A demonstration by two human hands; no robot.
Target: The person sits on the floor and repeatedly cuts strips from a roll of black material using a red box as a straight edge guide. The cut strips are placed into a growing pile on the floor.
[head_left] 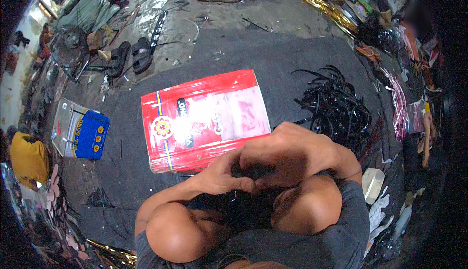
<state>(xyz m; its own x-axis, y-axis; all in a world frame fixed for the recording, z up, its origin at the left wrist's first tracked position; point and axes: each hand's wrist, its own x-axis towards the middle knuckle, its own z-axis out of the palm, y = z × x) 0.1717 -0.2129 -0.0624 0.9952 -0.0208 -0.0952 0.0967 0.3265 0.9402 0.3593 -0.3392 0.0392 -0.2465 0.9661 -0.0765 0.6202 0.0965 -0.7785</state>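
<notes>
Near the red box: left hand and right hand together, fingers curled; cannot tell whether they grip anything.
Red box: flat on dark mat, maybe as work surface.
Right of red box: black strips heaped, presumably for easy reach.

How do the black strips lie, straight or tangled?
Tangled: the black strips form a loose heap on the dark mat, ends curling outward.

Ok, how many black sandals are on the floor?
2: one black sandal right of the round fan, the other sandal just right of the first. More may be hidden from view.
</notes>
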